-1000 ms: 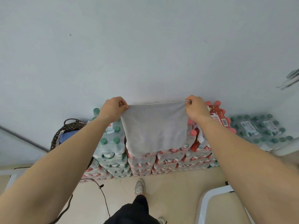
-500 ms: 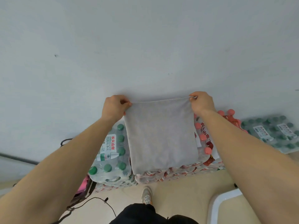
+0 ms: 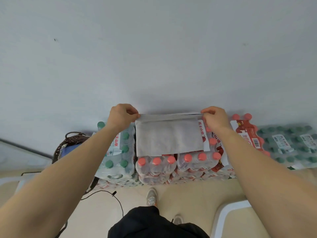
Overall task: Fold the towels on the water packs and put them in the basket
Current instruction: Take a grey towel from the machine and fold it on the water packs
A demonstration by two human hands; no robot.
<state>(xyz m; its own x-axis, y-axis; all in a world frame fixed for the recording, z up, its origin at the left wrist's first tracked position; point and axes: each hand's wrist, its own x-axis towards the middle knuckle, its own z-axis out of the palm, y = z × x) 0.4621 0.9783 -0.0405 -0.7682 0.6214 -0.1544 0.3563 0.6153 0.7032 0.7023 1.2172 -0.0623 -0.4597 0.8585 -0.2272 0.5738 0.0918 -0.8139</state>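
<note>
- Grey rectangular cloth towel (image 3: pixel 169 138) lies on the shrink-wrapped red-capped water packs (image 3: pixel 171 163), its far edge raised.
- Left hand (image 3: pixel 121 117) pinches the far left corner; right hand (image 3: pixel 215 118) pinches the far right corner.
- Green-capped bottle pack (image 3: pixel 120 152) sits just left, crossed by the left forearm.
- Dark woven basket (image 3: pixel 72 140) stands farther left against the wall, something blue inside.
- Black cable (image 3: pixel 118 201) trails on the floor.
</note>
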